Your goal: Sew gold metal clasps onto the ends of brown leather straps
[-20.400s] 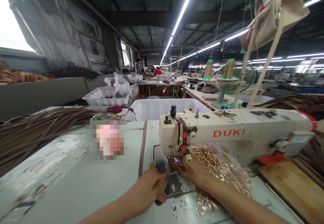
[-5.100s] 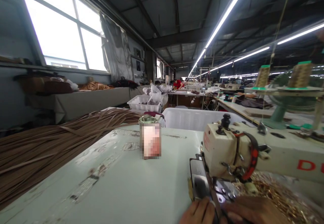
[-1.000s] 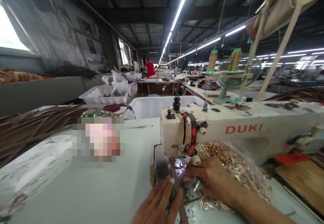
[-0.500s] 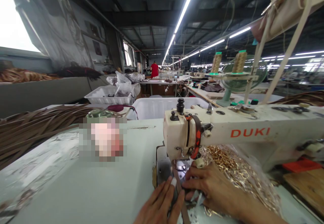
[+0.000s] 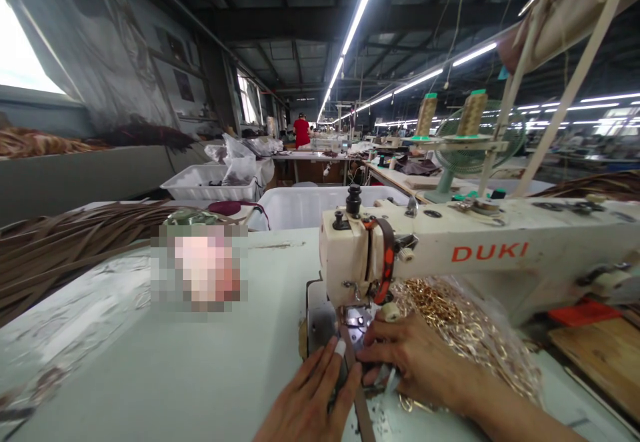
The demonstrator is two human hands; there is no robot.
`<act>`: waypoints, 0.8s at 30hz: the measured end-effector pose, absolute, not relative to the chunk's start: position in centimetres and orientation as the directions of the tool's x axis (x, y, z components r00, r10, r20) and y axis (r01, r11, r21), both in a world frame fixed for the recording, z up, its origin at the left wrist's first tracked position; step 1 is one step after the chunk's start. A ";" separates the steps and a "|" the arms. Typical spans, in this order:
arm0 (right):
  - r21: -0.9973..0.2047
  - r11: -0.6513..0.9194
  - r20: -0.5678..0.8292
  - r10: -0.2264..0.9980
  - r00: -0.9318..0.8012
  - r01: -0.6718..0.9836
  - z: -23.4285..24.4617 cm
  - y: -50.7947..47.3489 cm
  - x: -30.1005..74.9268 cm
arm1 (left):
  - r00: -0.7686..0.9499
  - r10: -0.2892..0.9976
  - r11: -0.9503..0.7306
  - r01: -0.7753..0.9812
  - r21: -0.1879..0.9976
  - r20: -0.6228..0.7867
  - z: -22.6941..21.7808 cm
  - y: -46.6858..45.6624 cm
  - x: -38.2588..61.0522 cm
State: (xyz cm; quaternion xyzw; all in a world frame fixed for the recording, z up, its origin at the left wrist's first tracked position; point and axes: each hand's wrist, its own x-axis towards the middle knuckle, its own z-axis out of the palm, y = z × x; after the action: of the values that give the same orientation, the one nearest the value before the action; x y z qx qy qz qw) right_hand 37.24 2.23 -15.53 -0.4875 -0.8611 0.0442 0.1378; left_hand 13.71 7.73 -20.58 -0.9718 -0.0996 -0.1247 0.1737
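Note:
A narrow brown strap (image 5: 363, 412) runs lengthwise over the bed of a white sewing machine (image 5: 420, 242) toward the lit presser foot area. My left hand (image 5: 315, 392) lies along its left side, fingers stretched out and fingertips at the strap; one fingertip has a white wrap (image 5: 340, 347). On the other side, my right hand (image 5: 417, 362) is closed with bent fingers near the presser foot. Beneath those fingers shows a pale, shiny piece (image 5: 389, 379), too hidden to name. The needle is hard to make out.
A clear bag of gold metal hardware (image 5: 440, 309) lies under the machine arm. Brown straps (image 5: 75, 232) are heaped at the left. A white bin (image 5: 300, 203) stands behind the table, thread cones (image 5: 473, 114) stand above, and a person in red (image 5: 302, 133) is far off.
The view has shifted slightly, so the whole scene sits a little higher and further left. Both hands keep nearly the same place at the strap.

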 end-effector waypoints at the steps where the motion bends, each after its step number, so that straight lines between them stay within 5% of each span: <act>1: -0.210 0.526 0.199 0.848 -0.490 0.824 -15.5 2.2 37.2 | 0.946 0.154 -0.927 0.238 -0.291 0.284 -20.6 7.7 13.6; 19: -0.245 0.521 0.166 0.854 -0.494 0.818 -15.4 2.2 37.2 | 0.952 0.178 -0.938 0.241 -0.250 0.250 -21.0 7.8 13.6; 24: -0.242 0.513 0.159 0.858 -0.488 0.823 -15.5 2.0 37.1 | 0.903 0.195 -0.928 0.296 -0.227 0.383 -22.6 8.0 14.2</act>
State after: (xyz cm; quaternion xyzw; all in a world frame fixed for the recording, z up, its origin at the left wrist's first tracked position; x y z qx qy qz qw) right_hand 37.07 2.04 -15.48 -0.4888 -0.8600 0.0668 0.1306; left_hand 14.16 7.98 -22.61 -0.9652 -0.1271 -0.1798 0.1413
